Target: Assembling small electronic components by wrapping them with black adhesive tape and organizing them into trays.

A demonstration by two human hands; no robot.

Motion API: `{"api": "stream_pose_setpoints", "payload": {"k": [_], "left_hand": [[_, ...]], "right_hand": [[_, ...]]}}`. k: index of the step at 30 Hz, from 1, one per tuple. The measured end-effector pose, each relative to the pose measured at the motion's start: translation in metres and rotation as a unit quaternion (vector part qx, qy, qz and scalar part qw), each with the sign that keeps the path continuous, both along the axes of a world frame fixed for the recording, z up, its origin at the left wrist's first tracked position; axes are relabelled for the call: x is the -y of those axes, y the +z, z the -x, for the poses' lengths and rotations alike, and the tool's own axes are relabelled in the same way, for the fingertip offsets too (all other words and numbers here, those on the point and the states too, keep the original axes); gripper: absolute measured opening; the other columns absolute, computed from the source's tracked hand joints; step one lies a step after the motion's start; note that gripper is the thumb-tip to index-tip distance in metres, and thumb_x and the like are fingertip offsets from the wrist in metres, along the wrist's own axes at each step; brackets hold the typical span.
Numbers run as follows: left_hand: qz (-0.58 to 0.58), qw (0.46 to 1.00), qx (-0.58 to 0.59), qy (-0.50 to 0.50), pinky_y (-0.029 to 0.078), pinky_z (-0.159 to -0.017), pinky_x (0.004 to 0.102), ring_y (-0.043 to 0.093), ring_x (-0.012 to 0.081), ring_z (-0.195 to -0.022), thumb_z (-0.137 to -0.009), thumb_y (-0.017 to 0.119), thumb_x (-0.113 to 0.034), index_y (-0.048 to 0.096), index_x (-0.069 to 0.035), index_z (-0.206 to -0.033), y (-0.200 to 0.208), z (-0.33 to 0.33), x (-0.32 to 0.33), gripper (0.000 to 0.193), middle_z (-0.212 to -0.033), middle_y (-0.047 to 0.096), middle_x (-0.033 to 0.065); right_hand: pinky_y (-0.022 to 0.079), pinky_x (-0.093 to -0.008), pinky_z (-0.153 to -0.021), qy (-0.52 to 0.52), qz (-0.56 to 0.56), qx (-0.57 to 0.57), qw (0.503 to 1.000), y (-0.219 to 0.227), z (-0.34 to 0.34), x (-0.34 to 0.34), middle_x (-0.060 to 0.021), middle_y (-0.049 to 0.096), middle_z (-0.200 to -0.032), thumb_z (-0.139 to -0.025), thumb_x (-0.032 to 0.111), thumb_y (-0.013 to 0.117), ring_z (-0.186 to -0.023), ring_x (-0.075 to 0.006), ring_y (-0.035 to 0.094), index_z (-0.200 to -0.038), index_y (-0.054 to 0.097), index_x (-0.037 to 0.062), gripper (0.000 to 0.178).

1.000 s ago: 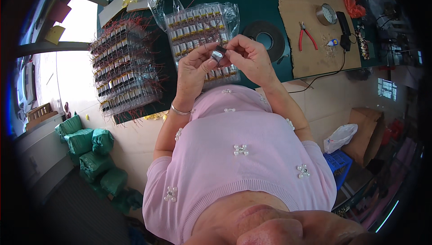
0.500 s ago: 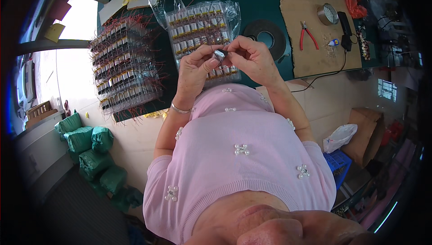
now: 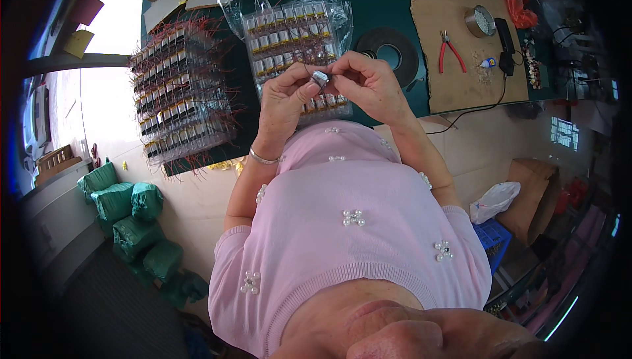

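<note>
Between my hands, over the near part of a clear tray, is a small silver battery cell (image 3: 320,78). My left hand (image 3: 283,101) pinches it from the left with thumb and index finger. My right hand (image 3: 370,85) is closed at its right end, thumb and fingers pressed together; the fingertips partly hide that end. The clear plastic tray (image 3: 249,41) holds rows of similar silver cells with yellow ends and thin dark red wires. A metal bangle circles my left wrist.
At left stands a stack of trays (image 3: 172,99) with black-banded cells and red wires sticking out. Right of my hands lies a black tape roll (image 3: 406,56). Red-handled pliers (image 3: 451,54), a glue bottle (image 3: 487,63) and a round tin (image 3: 475,24) rest on a cardboard sheet (image 3: 431,10).
The battery cell has turned slightly in my fingers, and the dark bit by its right end shows less. Both hands stay in nearly the same place.
</note>
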State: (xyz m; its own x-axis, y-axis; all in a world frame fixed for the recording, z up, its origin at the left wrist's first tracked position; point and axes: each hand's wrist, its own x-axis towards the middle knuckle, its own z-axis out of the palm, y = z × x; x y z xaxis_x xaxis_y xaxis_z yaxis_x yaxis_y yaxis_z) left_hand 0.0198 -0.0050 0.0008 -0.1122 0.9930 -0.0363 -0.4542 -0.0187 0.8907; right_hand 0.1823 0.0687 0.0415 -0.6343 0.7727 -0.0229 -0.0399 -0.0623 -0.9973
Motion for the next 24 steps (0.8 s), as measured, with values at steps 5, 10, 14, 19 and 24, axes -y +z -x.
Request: {"api": "stream_pose_setpoints", "payload": {"k": [5, 10, 14, 19, 24], "left_hand": [[-0.01, 0.999, 0.034, 0.04, 0.05, -0.074, 0.0219, 0.06, 0.0093, -0.083, -0.086, 0.064, -0.006, 0.062, 0.002, -0.105, 0.006, -0.008, 0.002, 0.021, -0.096, 0.063, 0.0046], [-0.005, 0.998, 0.028, 0.059, 0.053, -0.076, 0.0257, 0.06, 0.0106, -0.085, -0.089, 0.059, -0.005, 0.06, 0.001, -0.101, 0.007, -0.008, 0.002, 0.013, -0.093, 0.063, 0.0035], [-0.023, 0.998, 0.023, 0.061, 0.053, -0.076, 0.0259, 0.06, 0.0104, -0.086, -0.089, 0.059, -0.004, 0.06, 0.001, -0.101, 0.007, -0.006, 0.002, 0.013, -0.093, 0.062, 0.0037], [-0.028, 0.995, -0.041, 0.09, 0.048, -0.072, 0.0208, 0.057, 0.0074, -0.082, -0.088, 0.06, -0.001, 0.06, 0.0, -0.101, 0.001, -0.006, 0.002, 0.013, -0.091, 0.059, 0.0011], [-0.03, 0.97, -0.168, 0.175, 0.045, -0.07, 0.019, 0.055, 0.0061, -0.08, -0.087, 0.06, 0.001, 0.061, -0.001, -0.101, -0.001, -0.011, -0.001, 0.015, -0.087, 0.057, -0.0014]], "right_hand": [[0.048, -0.0207, -0.064, 0.012, -0.113, 0.092, 0.989, 0.01, -0.001, 0.002, -0.0036, 0.064, -0.079, -0.085, 0.0, 0.06, -0.074, -0.007, 0.06, -0.09, 0.06, -0.0021, 0.005], [0.045, -0.0196, -0.061, -0.023, -0.071, 0.07, 0.995, 0.011, 0.002, 0.005, -0.0019, 0.062, -0.075, -0.083, 0.007, 0.068, -0.069, -0.0058, 0.057, -0.089, 0.063, -0.0012, 0.011], [0.044, -0.0195, -0.061, -0.032, 0.006, 0.043, 0.999, 0.01, 0.004, 0.006, -0.0012, 0.061, -0.075, -0.082, 0.007, 0.068, -0.07, -0.0055, 0.056, -0.086, 0.063, -0.0015, 0.011], [0.046, -0.021, -0.062, -0.035, -0.08, 0.095, 0.992, -0.001, 0.006, 0.007, -0.0022, 0.062, -0.077, -0.083, 0.004, 0.066, -0.072, -0.0071, 0.057, -0.089, 0.062, -0.0015, 0.009], [0.048, -0.0238, -0.066, -0.069, -0.203, 0.104, 0.971, -0.005, 0.013, 0.013, -0.0052, 0.063, -0.079, -0.083, 0.002, 0.064, -0.073, -0.01, 0.058, -0.091, 0.061, -0.0014, 0.009]]}}
